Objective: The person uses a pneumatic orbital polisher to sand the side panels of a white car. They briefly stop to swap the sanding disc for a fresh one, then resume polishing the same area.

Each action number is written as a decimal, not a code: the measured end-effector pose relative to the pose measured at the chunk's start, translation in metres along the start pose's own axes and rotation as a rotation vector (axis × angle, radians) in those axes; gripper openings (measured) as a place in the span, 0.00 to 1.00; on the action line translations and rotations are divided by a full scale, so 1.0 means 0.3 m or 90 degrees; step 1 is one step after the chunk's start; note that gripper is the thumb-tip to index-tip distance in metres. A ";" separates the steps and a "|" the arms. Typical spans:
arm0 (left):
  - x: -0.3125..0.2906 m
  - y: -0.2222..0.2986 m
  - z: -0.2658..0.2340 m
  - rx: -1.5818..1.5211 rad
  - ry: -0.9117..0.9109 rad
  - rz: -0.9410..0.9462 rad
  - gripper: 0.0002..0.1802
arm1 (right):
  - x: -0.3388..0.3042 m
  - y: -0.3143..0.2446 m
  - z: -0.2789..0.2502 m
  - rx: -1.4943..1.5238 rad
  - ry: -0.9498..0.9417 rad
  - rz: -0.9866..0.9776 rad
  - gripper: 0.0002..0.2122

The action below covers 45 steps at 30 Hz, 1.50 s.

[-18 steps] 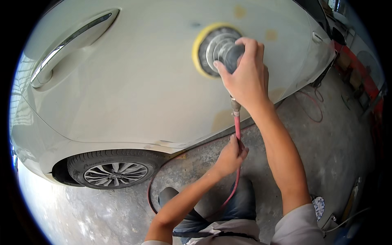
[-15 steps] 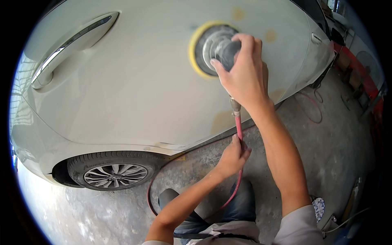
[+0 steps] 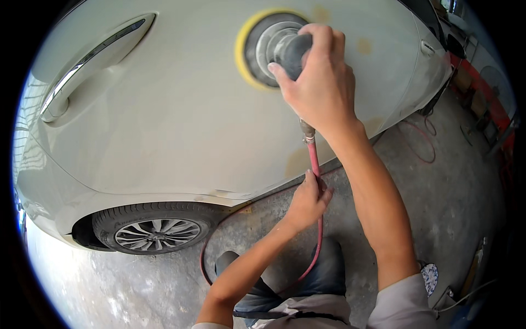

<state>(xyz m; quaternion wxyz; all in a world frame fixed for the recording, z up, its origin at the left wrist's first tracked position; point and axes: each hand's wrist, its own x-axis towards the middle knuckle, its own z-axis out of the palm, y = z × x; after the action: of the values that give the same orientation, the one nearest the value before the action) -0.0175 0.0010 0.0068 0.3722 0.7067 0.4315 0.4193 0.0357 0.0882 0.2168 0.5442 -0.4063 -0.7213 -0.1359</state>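
My right hand (image 3: 323,82) is wrapped round the head of a round air sander (image 3: 279,46), thumb on its near side. The sander's yellow-edged pad lies against the pale car door (image 3: 181,120). From the sander's tail a metal fitting leads into a pink air hose (image 3: 314,159). Lower down, my left hand (image 3: 308,203) is closed round that hose, below the door's bottom edge. Tan patches (image 3: 364,45) mark the panel to the right of the sander and near its lower edge. My right hand hides part of the sander's body.
A chrome-trimmed door handle (image 3: 98,66) sticks out at upper left. The rear wheel (image 3: 156,233) is at lower left. The hose loops over the concrete floor (image 3: 438,208) by my legs. Red equipment (image 3: 482,88) stands at the far right.
The sander and my right hand have moved up and to the left across the door. My left hand has shifted slightly up and left, still holding the hose.
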 end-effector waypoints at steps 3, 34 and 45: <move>-0.023 -0.021 0.003 0.003 -0.032 -0.052 0.25 | -0.032 0.058 -0.019 -0.057 0.036 0.114 0.29; -0.056 -0.012 0.001 -0.029 0.067 0.083 0.14 | -0.106 -0.203 0.067 0.033 -0.066 -0.158 0.20; -0.149 0.084 -0.266 0.572 0.043 0.017 0.34 | -0.327 0.287 -0.002 0.043 0.088 0.332 0.30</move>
<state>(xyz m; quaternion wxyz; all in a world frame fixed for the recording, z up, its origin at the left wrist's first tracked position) -0.0954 -0.0359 0.0466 0.0082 0.7896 0.5735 0.2182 0.1068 0.0992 0.1082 0.6220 -0.5497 -0.5576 0.0061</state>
